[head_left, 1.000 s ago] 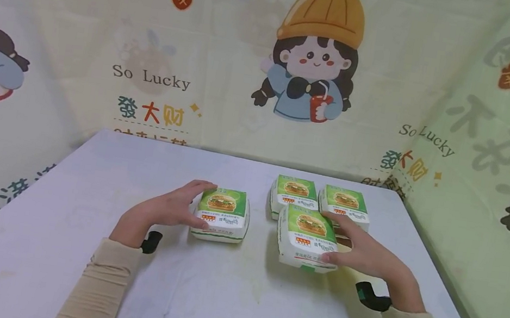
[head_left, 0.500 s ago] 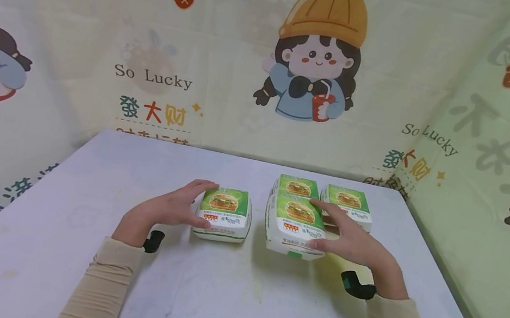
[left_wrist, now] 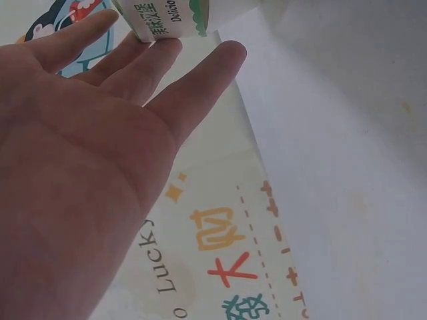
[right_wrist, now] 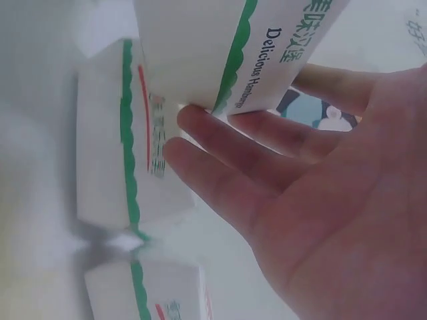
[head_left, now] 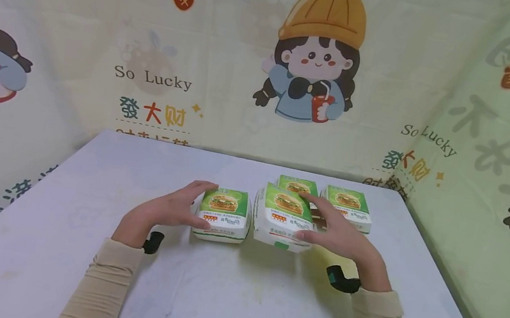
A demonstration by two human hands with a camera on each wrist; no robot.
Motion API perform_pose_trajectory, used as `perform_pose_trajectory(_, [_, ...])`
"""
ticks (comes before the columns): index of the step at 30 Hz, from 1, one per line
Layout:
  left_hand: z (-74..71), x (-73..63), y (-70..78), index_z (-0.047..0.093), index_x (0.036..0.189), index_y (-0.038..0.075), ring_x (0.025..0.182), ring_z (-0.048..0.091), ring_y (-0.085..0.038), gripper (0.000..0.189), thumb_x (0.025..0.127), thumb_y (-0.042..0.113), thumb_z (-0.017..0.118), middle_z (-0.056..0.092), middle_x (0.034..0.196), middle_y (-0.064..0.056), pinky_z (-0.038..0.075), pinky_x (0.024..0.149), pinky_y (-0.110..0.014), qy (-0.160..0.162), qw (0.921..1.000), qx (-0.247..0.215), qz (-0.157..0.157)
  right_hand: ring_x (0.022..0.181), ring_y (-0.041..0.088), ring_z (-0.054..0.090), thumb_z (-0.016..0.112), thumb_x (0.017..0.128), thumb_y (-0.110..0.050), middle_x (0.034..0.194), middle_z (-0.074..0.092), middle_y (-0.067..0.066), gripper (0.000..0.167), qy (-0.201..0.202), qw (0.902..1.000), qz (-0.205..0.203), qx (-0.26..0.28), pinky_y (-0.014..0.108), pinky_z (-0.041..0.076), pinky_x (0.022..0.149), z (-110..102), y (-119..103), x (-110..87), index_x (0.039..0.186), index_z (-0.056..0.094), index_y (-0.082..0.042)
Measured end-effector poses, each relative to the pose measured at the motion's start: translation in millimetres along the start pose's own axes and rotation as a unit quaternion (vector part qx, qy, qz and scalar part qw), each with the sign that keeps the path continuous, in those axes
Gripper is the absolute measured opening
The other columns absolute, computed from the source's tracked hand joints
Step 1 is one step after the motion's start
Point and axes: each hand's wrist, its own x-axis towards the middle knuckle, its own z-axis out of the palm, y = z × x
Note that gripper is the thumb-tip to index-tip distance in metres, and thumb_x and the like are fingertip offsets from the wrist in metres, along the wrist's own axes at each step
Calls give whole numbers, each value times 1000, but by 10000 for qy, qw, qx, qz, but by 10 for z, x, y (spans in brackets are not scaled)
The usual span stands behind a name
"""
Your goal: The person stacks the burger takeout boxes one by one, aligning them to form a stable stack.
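My left hand (head_left: 172, 206) grips a green-and-white hamburger box (head_left: 223, 214) on the table, thumb at its near left side and fingers at its far left corner. In the left wrist view only a corner of that box (left_wrist: 167, 17) shows above the fingers. A second hamburger box (head_left: 283, 218) is pinched between the thumb and fingers of my right hand (head_left: 347, 236). It is raised and slightly tilted, close to the right side of the left box. The right wrist view has this held box (right_wrist: 200, 47) above the fingertips, with another box (right_wrist: 107, 140) behind them.
Two more hamburger boxes stand at the back right: one box (head_left: 298, 183) partly hidden behind the raised one, the other box (head_left: 346, 200) to its right. The white table (head_left: 213, 306) ends at a printed cloth backdrop (head_left: 221, 121) at the back and sides.
My right hand has carried its hamburger box leftward and slightly away from me, right up beside the left one. My left hand and its box have stayed in place.
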Motion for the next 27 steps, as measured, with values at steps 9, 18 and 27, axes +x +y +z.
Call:
perform_pose_trajectory(9, [6, -1, -32, 23, 157, 20, 149, 23, -31, 96, 81, 34, 80, 21, 164, -5, 24, 118, -59, -102, 9998, -127, -97, 132, 34, 49, 75, 85, -42, 149, 39, 5, 84, -21, 9993, -145, 337, 54, 44, 107, 106, -124, 146, 154, 30, -25])
perform_pose_trajectory(18, [21, -8, -9, 20, 158, 23, 150, 20, -31, 100, 80, 33, 82, 18, 165, -6, 22, 119, -60, -41, 9997, -209, -95, 131, 32, 49, 77, 84, -43, 151, 37, 2, 83, 108, 9983, -291, 497, 54, 43, 108, 260, -213, 289, 152, 33, -27])
perform_pose_trajectory(27, [20, 4, -12, 20, 158, 18, 147, 26, -35, 103, 78, 33, 83, 24, 162, -9, 25, 117, -60, 2, 9997, -228, -91, 121, 24, 52, 78, 82, -47, 144, 40, 2, 86, 336, 9980, -520, 102, 48, 49, 103, 458, -301, 420, 152, 33, -24])
